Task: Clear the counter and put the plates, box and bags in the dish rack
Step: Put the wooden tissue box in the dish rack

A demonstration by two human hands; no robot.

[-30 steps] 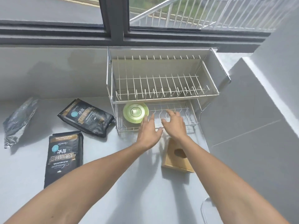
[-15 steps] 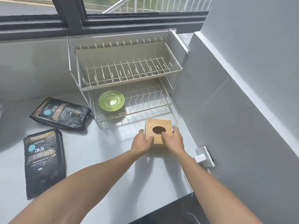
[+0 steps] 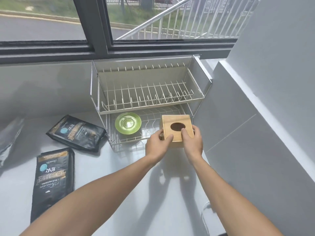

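Observation:
A wooden box [image 3: 175, 121] with an oval hole in its top is held off the counter, in front of the right end of the dish rack's lower shelf. My left hand [image 3: 157, 144] grips its left side and my right hand [image 3: 191, 142] grips its right side. The two-tier wire dish rack [image 3: 150, 97] stands against the back wall, its top tier bare. A green plate [image 3: 127, 123] lies on the lower shelf at the left. Two black bags lie on the counter: one [image 3: 76, 132] left of the rack, another [image 3: 52, 181] nearer to me.
A silvery foil bag [image 3: 8, 138] lies at the far left edge of the counter. A grey tiled wall [image 3: 255, 133] rises close on the right. A white cable [image 3: 204, 217] hangs at the counter's near right edge. A window runs behind the rack.
Both hands closed on the wooden box where it lay on the counter, then lifted it forward to the rack's lower shelf. My view tilted up toward the window.

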